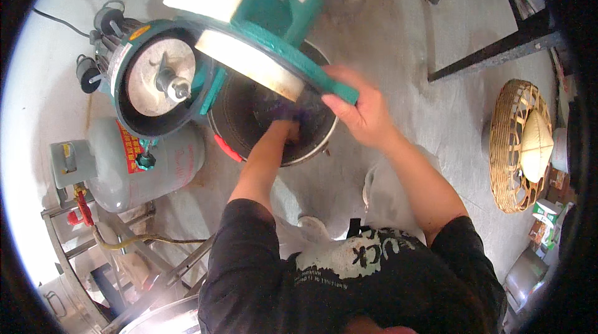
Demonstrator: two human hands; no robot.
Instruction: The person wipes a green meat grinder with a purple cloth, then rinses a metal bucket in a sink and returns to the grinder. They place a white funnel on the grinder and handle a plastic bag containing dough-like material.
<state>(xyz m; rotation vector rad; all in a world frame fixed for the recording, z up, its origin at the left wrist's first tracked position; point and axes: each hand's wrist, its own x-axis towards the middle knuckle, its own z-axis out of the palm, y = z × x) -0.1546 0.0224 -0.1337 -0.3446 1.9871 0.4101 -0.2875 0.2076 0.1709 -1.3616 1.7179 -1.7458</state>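
Note:
My right hand [357,107] grips the edge of a green metal cover [275,49] with a pale disc on its underside, swung out from a green grinding machine [121,100]. In the machine's round chamber a pale disc [161,77] with a metal shaft shows. Below the cover stands a dark round bucket [233,119] with a pale rim and a red handle grip. My left hand [289,131] reaches down into the bucket; its fingers are partly hidden in shadow, and whether it holds anything cannot be told.
A grey gas cylinder [149,166] lies at the left by a metal frame [70,250], with a hose [140,238] running from its valve. On the right are a woven bamboo basket [504,147] with a pale woven piece, dark table legs [490,56], and several boxes [546,212].

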